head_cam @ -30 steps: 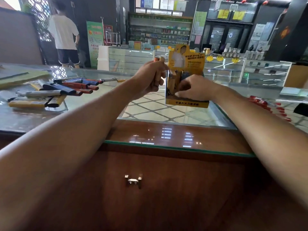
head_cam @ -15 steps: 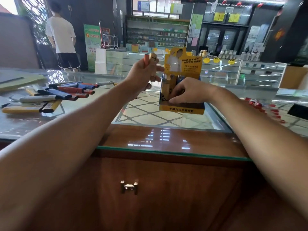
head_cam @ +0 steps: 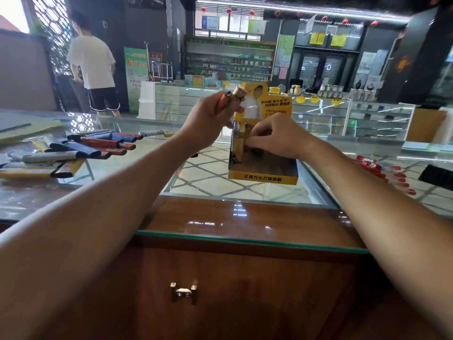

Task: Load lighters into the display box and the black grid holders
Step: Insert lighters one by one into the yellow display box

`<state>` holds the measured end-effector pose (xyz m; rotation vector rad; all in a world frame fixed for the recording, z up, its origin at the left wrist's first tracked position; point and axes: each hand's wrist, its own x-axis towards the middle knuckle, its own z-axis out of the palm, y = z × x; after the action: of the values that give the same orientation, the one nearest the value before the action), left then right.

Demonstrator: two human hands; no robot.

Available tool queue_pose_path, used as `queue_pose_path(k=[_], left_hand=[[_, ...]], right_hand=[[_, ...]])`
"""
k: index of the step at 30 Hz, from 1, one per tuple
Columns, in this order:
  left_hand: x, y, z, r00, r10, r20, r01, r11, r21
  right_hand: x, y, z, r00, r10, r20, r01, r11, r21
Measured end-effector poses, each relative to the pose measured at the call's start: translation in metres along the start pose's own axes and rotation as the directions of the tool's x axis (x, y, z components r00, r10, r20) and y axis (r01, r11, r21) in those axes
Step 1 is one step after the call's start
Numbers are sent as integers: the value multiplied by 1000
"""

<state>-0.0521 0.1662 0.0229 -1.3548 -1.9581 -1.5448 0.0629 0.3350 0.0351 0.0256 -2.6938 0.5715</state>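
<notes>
Lighters in a loose heap [head_cam: 81, 148] lie on the glass bench [head_cam: 220, 217] at the left, not yet loaded. There are roughly a dozen, in blue, red, grey and yellow, overlapping too much for an exact count. One yellow display box [head_cam: 263, 176] stands upright on the bench at the middle. By my judgement loading has only begun: a single wood-patterned lighter [head_cam: 238, 149] stands at the box's left side, and most of the box floor shows bare. More may be hidden behind the right hand [head_cam: 277, 139].

The right hand reaches into the box with its fingers curled against that lighter; whether it pinches or merely pushes I cannot tell. The left hand [head_cam: 208, 121], raised just left of the box's header card, is clamped on two lighters [head_cam: 228, 100], one orange and one tan, which I take to be next in line.

At the right a row of red lighters [head_cam: 392, 173] lies on the glass, at least six, blurred. One black slab [head_cam: 437, 176] at the right edge may be a grid holder. It is cut off by the frame, and nothing shows in it.
</notes>
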Motion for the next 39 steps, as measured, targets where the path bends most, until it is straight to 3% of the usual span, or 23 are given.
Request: queue_pose_path(k=[5, 9, 12, 17, 26, 29, 33, 39], left_hand=[[-1, -2, -3, 998, 55, -3, -54, 994, 96], [-1, 2, -8, 996, 91, -22, -87, 988, 128], [-4, 5, -8, 997, 71, 16, -73, 990, 125], [-7, 3, -5, 998, 8, 55, -15, 991, 131], [-4, -8, -9, 986, -73, 147, 77, 997, -17], [-6, -2, -12, 979, -169, 111, 185, 969, -160], [-8, 2, -13, 943, -311, 117, 332, 905, -266], [-8, -1, -10, 945, -294, 141, 322, 908, -268]], right_hand=[[0, 0, 0, 973, -21, -230, 51, 991, 123], [1, -7, -1, 921, -76, -381, 199, 935, 294], [-3, -10, 0, 918, -126, -377, 265, 901, 343], [-5, -5, 2, 930, -83, -359, 211, 919, 332], [-4, 2, -3, 917, 60, -395, 106, 917, 384], [-4, 5, -3, 933, 86, -350, 51, 930, 365], [-4, 6, -2, 964, 55, -260, 10, 971, 240], [-7, 4, -2, 974, -55, -221, 102, 972, 210]])
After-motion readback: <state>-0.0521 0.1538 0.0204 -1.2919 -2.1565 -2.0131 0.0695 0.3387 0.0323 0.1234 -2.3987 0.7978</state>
